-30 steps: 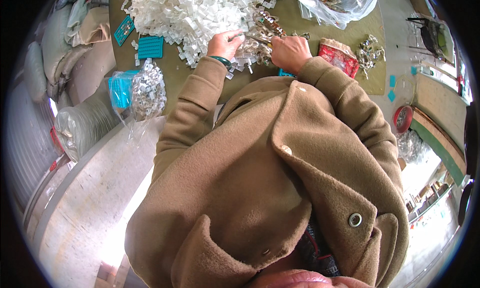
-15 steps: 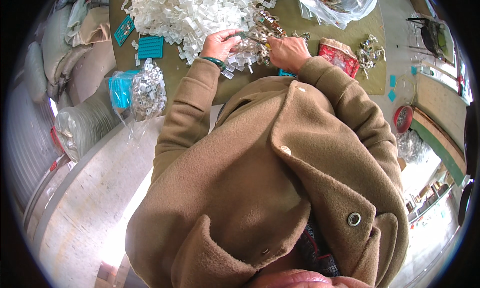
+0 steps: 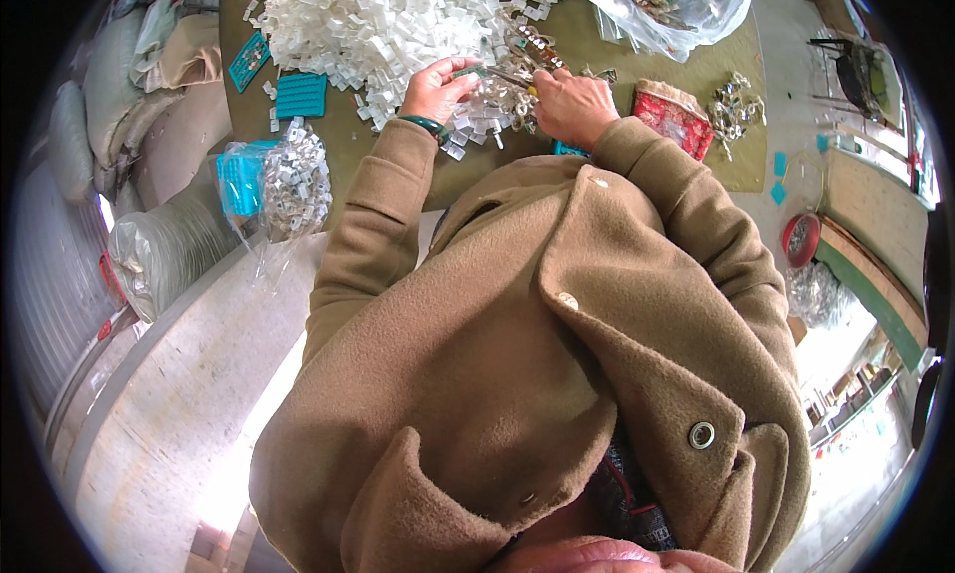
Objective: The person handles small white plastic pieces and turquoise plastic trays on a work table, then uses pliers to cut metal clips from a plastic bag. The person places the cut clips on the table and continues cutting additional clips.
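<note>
My left hand [image 3: 434, 93], with a dark green bangle [image 3: 426, 126] at the wrist, pinches a small green piece [image 3: 470, 72] between thumb and fingers. My right hand [image 3: 577, 107] is closed round a slim metal hand tool [image 3: 509, 78] with a bit of yellow at its grip; its exact kind is hard to make out. The tool's tip points left and meets or nearly meets the green piece. Just past both hands lies a big heap of small translucent white plastic pieces [image 3: 368, 36]. Brown strips with metal parts [image 3: 537, 48] lie beyond the right hand.
Two teal trays [image 3: 300, 95] lie left of the heap. A clear bag [image 3: 686, 31] stands at the far right, above a red pouch [image 3: 668, 123] and a pile of metal bits [image 3: 736, 113]. At the table's left edge hangs a bag of white parts [image 3: 296, 180].
The green piece between my left fingers has tilted slightly and shows more of its face. Both hands stay in almost the same place.
</note>
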`<state>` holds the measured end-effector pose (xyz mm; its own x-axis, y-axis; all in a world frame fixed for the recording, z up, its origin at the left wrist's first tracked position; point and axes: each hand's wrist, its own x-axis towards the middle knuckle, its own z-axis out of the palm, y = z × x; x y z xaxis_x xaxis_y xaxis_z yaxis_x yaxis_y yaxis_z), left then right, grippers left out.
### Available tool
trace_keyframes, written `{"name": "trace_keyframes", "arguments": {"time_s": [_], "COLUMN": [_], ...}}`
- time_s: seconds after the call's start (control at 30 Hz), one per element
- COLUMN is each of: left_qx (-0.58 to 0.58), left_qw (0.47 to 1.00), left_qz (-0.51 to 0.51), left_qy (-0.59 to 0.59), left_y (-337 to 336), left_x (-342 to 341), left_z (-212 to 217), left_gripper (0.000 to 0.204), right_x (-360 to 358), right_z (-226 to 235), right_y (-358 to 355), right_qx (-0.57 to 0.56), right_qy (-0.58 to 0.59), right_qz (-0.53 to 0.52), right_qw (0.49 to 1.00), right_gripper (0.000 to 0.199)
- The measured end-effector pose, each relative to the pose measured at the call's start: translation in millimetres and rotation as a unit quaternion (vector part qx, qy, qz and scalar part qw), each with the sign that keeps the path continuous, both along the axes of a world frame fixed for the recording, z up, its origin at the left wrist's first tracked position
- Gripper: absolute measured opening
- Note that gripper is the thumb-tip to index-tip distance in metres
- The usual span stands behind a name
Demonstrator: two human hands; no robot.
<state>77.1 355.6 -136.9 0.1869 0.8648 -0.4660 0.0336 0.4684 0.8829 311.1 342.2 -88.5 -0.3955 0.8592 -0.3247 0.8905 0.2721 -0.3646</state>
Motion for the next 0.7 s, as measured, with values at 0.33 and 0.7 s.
{"name": "trace_keyframes", "arguments": {"time_s": [0.33,0.7], "left_qx": [0.003,0.008], "left_qw": [0.998,1.0], "left_qz": [0.041,0.028], "left_qy": [0.047,-0.006], "left_y": [-6.9,-1.7], "left_x": [6.2,-1.8], "left_z": [-5.1,-0.7], "left_gripper": [0.028,0.038], "right_x": [-4.8,-3.2], "right_z": [7.2,6.5], "right_y": [3.4,2.3], "right_qx": [0.009,0.022], "right_qy": [0.013,-0.013], "right_qz": [0.01,-0.017], "right_qw": [1.0,1.0], "right_gripper": [0.018,0.027]}}
